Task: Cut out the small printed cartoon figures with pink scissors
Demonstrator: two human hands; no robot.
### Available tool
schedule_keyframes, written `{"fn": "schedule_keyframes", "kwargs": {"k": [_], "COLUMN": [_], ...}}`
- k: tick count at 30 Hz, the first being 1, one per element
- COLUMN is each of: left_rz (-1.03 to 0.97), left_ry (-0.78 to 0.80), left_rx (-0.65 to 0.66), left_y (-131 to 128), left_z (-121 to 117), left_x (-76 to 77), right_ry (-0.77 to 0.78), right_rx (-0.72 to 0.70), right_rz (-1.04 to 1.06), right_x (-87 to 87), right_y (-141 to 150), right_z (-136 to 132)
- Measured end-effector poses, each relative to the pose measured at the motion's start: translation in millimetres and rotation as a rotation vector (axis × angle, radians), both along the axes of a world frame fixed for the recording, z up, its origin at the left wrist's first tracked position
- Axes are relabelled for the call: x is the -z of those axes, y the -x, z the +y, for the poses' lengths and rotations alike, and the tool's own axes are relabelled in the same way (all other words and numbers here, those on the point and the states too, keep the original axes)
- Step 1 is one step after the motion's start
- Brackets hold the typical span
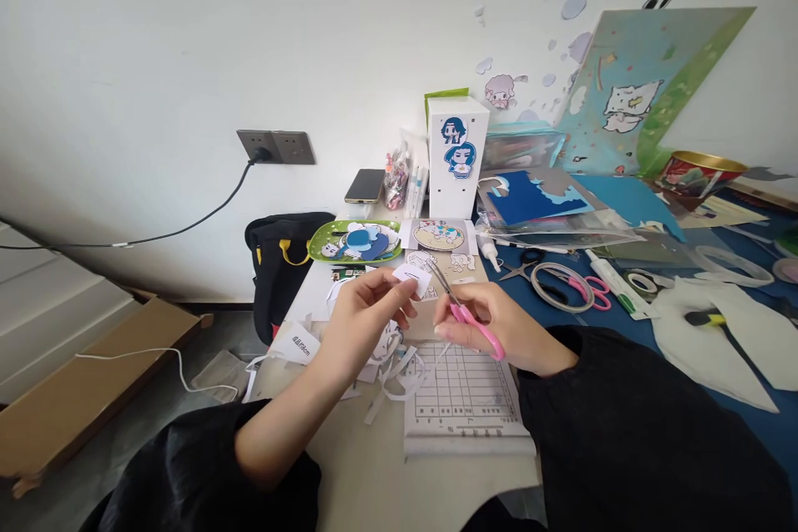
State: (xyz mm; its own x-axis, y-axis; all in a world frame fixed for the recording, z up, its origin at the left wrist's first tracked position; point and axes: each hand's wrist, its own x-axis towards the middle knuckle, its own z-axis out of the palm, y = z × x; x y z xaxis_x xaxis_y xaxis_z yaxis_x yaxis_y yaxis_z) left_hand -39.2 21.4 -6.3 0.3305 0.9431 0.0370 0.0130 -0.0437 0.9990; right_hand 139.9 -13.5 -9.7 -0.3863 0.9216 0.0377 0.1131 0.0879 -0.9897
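My left hand (374, 309) pinches a small white paper piece (412, 278) with a dark printed mark on it. Pink-handled scissors (469, 322) are in my right hand (483, 316), their blades pointing up and left close to the paper's right edge. Whether the blades touch the paper I cannot tell. Beneath my hands lie curled white paper strips (402, 370) and a printed form pad (465, 399) with a grid. Behind the paper piece rests a sheet with line-drawn figures (461, 263).
A green tray (321, 248) of paper cutouts stands at the back left, near a phone (365, 185) and a white box (458, 158). On the right blue surface lie black scissors (527, 262), tape rolls, a glue tube (617, 287) and a hammer-like tool (707, 318).
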Motion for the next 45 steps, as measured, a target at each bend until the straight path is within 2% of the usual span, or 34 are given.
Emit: {"fn": "schedule_keyframes", "kwargs": {"k": [4,15,25,38,45], "left_rz": [-0.021,0.01,-0.04,-0.071,-0.085], "left_ry": [-0.013,-0.031,-0.049,-0.046,-0.046], "left_rx": [-0.014,0.02,0.053,0.15,0.148], "left_y": [0.9,0.7,3.2,9.0,7.4], "left_z": [-0.4,-5.2,-7.0,-3.3,-3.1], "left_x": [-1.3,-4.0,-5.6,-7.8,-5.4], "right_ry": [0.028,0.026,0.011,0.022,0.027], "right_rx": [-0.048,-0.024,0.024,-0.029,-0.032], "right_rz": [-0.041,-0.054,-0.062,-0.074,-0.074], "right_x": [-2.8,-4.1,-0.1,1.8,0.7], "right_y": [2.3,4.3,8.2,4.9,5.5], "right_z": [-2.9,-8.2,-9.4,-9.2,-8.7]}}
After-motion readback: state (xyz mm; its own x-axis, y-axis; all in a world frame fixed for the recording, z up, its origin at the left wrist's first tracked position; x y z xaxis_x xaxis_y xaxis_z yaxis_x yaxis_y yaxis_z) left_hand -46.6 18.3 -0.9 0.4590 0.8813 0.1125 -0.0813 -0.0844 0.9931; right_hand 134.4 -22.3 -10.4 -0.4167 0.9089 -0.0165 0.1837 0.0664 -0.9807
